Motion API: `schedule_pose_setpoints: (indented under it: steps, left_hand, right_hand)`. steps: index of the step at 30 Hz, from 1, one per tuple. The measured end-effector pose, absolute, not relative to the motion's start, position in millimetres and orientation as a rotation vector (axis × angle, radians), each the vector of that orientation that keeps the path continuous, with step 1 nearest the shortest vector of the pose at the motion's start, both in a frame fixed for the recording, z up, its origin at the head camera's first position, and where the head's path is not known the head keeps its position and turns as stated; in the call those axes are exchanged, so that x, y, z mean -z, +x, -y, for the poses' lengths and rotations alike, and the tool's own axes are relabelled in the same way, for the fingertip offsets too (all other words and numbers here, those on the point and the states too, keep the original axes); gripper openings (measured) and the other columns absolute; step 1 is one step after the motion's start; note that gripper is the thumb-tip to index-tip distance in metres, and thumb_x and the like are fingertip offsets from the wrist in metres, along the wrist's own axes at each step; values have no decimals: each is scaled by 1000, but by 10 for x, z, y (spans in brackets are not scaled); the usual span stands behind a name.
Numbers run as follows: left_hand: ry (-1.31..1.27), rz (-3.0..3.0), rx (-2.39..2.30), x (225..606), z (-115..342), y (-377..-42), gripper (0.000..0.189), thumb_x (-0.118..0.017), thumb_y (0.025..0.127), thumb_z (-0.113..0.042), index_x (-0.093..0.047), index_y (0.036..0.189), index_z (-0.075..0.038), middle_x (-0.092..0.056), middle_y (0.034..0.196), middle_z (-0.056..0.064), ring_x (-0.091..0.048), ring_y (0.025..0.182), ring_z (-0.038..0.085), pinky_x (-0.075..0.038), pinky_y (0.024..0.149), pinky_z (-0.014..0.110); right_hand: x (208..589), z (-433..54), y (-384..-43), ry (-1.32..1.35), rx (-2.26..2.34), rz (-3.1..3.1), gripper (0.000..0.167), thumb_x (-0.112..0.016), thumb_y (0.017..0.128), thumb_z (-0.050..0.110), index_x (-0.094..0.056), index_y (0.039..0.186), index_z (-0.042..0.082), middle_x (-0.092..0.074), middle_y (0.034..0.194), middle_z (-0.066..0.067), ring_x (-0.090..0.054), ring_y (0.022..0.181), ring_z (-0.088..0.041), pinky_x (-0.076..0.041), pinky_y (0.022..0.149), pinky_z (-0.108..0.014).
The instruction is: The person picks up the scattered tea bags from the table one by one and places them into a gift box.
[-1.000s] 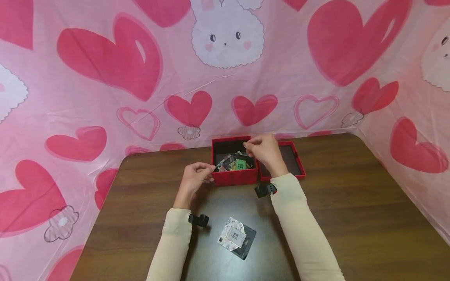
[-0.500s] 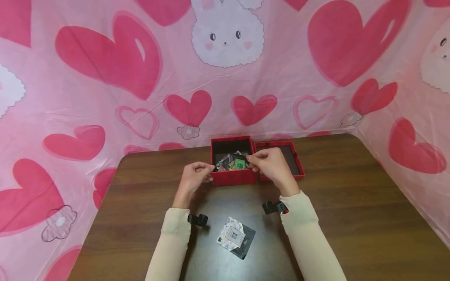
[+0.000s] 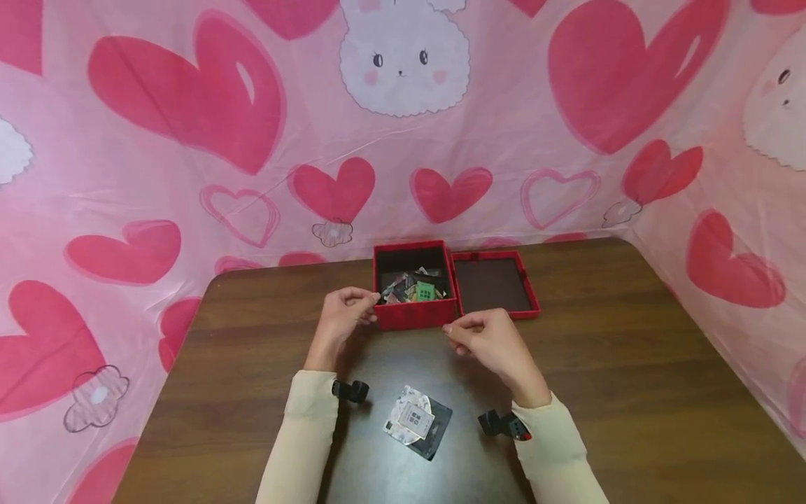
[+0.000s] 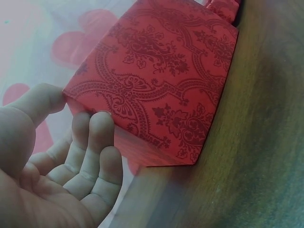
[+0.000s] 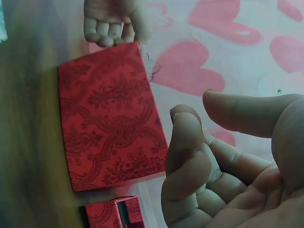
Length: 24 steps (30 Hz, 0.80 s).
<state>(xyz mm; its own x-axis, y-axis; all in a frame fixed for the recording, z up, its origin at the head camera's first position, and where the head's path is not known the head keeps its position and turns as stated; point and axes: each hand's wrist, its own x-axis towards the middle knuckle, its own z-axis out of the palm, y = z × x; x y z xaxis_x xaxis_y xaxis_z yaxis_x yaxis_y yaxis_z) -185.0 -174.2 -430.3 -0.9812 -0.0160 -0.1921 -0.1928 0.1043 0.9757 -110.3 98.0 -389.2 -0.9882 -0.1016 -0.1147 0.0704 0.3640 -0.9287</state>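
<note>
A red patterned box (image 3: 415, 313) stands lidless at the back of the table with small packets (image 3: 403, 288) heaped inside, one of them a bright green packet (image 3: 425, 291). My left hand (image 3: 343, 313) pinches the box's front left corner between thumb and fingers; in the left wrist view the thumb tip sits right at that corner. Over the table, in front of the box and lid, my right hand (image 3: 491, 343) hangs with loosely curled fingers. The right wrist view shows a gap between its thumb (image 5: 242, 111) and index finger, with nothing held.
To the right of the box lies its red lid (image 3: 494, 283), dark inside facing up. A flat black and silver sachet (image 3: 412, 422) with a white label rests on the table between the forearms. Pink heart-print cloth (image 3: 352, 133) hangs behind the table.
My right hand has drawn back from above the box toward the table's front, uncovering the lid. The left hand has stayed at the box's corner, and the sachet lies where it was.
</note>
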Motion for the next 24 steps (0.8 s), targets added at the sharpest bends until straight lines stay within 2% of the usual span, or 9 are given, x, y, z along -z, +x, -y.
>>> schedule_pose_setpoints:
  steps: [6,15,24]
  left_hand:
    - [-207,-2253,-2006,4319,1751,-1868,23,-77,91,-21,-72,102,-1,-74,89,14,-70,71,27,-60,72,35]
    - [-207,-2245,-1991,4316,1744,-1892,25,-78,91,-22,-72,104,-1,-74,92,14,-70,73,28,-60,75,36]
    - [-228,-2234,-1988,4321,1746,-1894,24,-78,91,-22,-72,102,-2,-74,91,14,-70,73,28,-60,76,37]
  right_hand:
    - [3903,-966,-874,-29,1645,-2452,11,-78,89,13,-79,93,3,-71,76,-11,-67,66,-34,-51,58,-32]
    - [3897,-1010,-844,-39,1590,-2488,9,-78,88,14,-79,92,5,-71,74,-10,-67,66,-32,-48,59,-33]
    - [4110,-995,-713,-125,1447,-2506,9,-81,85,16,-79,89,8,-69,68,-5,-65,61,-24,-47,56,-32]
